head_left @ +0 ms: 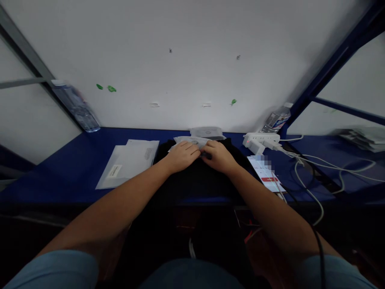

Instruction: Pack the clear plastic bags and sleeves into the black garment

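Observation:
Both of my hands meet near the middle of the blue table, over a black cloth (186, 180). My left hand (184, 155) has its fingers bent and pressed together at the near edge of a pale, translucent bag (180, 139). Close against it, my right hand (219, 155) is curled, with thumb and fingers pinched round a small dark part whose nature is unclear. Another pale plastic packet (206, 131) lies just beyond, by the wall. What is under my left fingers is hidden.
Flat white bags (129, 160) lie to the left. Bottles stand at the back left (76, 106) and back right (277, 118). On the right are a power strip (261, 139), a lit phone (266, 172) and loose white cables (315, 160).

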Motion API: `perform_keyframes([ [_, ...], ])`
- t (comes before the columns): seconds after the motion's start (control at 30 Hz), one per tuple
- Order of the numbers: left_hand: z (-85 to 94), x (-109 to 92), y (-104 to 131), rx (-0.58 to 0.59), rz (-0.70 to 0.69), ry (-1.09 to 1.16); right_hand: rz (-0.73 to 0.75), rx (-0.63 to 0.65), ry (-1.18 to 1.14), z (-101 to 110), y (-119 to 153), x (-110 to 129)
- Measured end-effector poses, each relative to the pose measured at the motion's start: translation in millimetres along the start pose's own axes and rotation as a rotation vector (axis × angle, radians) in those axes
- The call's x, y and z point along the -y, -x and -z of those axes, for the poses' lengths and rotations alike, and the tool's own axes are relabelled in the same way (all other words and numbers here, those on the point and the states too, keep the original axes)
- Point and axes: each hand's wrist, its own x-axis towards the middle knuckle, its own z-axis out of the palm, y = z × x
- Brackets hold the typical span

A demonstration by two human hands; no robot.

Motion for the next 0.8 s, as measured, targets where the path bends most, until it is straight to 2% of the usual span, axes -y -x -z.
perform_keyframes([
  [0.17, -1.3, -2, 0, -0.004, 0.004, -0.019, 0.035, 0.005, 0.02, -1, -1, 1],
  [0.53, -1.8, -1, -6, 0.114, 0.136, 0.012, 0.067, -0.024, 0.163, -6, -1, -1],
  [0.8, -5.3, 6, -5, 0.121, 0.102, 0.056, 0.268, -0.065, 0.327, -11, -2, -3],
])
